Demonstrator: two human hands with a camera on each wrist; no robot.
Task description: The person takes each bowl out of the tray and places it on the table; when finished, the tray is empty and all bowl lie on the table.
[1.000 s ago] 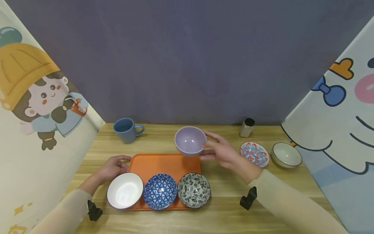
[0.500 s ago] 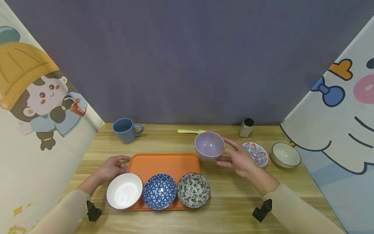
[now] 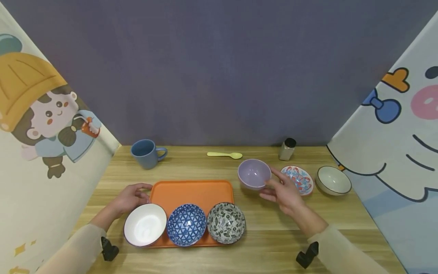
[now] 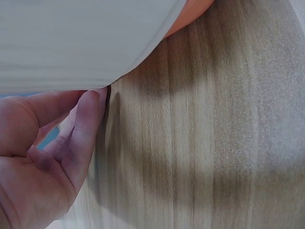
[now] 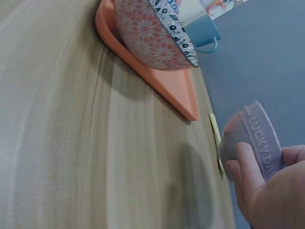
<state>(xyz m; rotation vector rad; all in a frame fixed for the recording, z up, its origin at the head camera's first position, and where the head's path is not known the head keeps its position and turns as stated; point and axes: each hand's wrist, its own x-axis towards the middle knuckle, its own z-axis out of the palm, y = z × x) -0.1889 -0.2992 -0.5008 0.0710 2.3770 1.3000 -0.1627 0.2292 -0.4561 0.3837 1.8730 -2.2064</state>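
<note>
My right hand [image 3: 285, 192] grips a purple bowl [image 3: 253, 173] by its right side, thumb and fingers round it. Raised lettering shows on the outside of that purple bowl [image 5: 252, 138] in the right wrist view, where it is held above the table. My left hand [image 3: 128, 198] is at the left rim of an orange tray [image 3: 191, 190]; in the left wrist view a bowl hides its fingertips, so whether they pinch the rim is unclear. Along the tray's near side sit a white bowl [image 3: 145, 225], a blue patterned bowl [image 3: 186, 224] and a leaf-patterned bowl [image 3: 226, 223].
A blue mug [image 3: 146, 154] stands at the back left. Behind the purple bowl lies a yellow spoon [image 3: 224, 154]. Towards the right are a dark-capped shaker [image 3: 287, 149], a red-and-blue patterned dish [image 3: 300, 182] and a cream bowl [image 3: 333, 180]. Walls border the table's back and sides.
My right hand has carried the purple bowl to the right and slightly nearer, from behind the tray to beside its far right corner. The spoon has come into sight. My left hand has stayed put.
</note>
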